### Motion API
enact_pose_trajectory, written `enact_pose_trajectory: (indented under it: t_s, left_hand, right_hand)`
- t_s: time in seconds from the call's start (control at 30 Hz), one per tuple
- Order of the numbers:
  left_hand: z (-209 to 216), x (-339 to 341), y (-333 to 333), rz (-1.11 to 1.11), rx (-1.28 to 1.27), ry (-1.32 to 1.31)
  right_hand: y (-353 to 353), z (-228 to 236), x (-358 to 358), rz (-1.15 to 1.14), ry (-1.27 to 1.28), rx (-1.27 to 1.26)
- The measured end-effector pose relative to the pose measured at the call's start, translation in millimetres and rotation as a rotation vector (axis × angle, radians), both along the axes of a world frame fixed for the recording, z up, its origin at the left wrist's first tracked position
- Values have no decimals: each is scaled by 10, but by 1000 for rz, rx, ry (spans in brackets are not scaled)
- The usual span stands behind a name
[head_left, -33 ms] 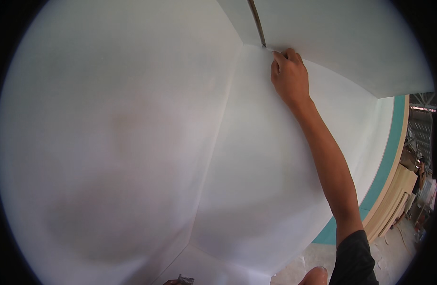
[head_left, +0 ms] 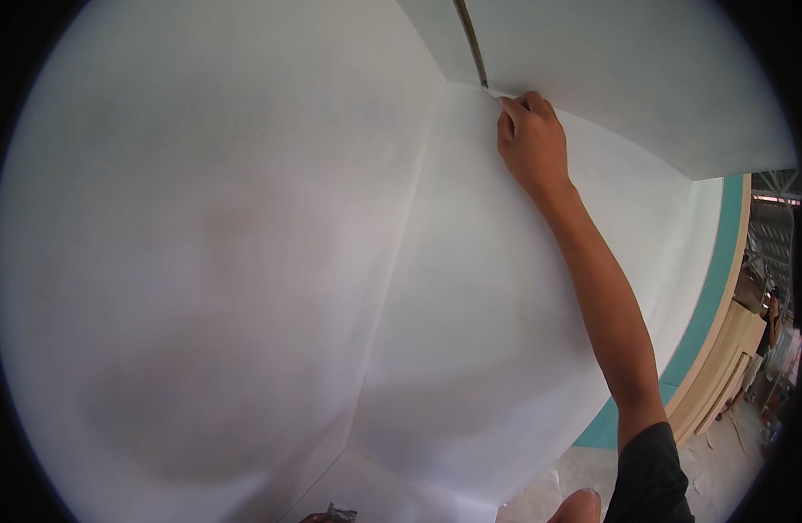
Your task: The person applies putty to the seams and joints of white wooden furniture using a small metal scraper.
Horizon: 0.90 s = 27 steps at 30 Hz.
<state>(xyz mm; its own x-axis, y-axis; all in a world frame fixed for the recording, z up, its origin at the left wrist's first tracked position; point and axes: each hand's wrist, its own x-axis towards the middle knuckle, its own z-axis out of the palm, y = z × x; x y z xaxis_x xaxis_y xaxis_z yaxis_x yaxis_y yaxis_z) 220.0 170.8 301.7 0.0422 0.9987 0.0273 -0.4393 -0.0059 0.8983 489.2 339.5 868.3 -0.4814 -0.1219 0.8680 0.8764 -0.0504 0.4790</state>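
Observation:
My right hand point(head_left: 533, 144) reaches up to the inner corner where a white side panel point(head_left: 488, 261) meets the panel above it point(head_left: 627, 78). Its fingers are closed in a pinch, with a thin pale tip showing just past them; the rest of what they hold is hidden. Beside the fingertips ends a narrow dark slot point(head_left: 473, 44) in the upper panel. At the bottom edge only a sliver of my left hand point(head_left: 312, 518) shows, against a small crumpled grey piece point(head_left: 341, 513), perhaps a wrapper or sandpaper.
A large white panel point(head_left: 218, 261) fills the left side. Along the right runs a teal strip point(head_left: 697, 331) with a pale wooden edge. Beyond lie wooden boards point(head_left: 723, 366) on a concrete floor point(head_left: 732, 453), and a person point(head_left: 773, 318) stands farther off. My knee point(head_left: 580, 506) shows below.
My right hand's fingertips have shifted very slightly downward, away from the end of the slot. Nothing else has visibly moved.

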Motion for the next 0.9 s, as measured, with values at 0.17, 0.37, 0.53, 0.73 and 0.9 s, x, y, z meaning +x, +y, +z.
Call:
enact_pose_trajectory:
  t_s: [0.17,0.37,0.53,0.73,0.9]
  left_hand:
    - [-47,5,11,16,-35,24]
    - [3,26,-4,-5,-2,9]
    - [39,7,9,10,22,5]
    - [-11,-26,5,3,0,-12]
    - [-48,-84,-32,7,-23,-7]
  right_hand:
    - [-347,-309,-172,83,86,-131]
    - [-256,-64,-58,26,-59,31]
    - [-104,32,31,-43,-30,25]
    - [-40,61,-43,-124,-46,71]
    - [-76,22,-134,-231,27,7]
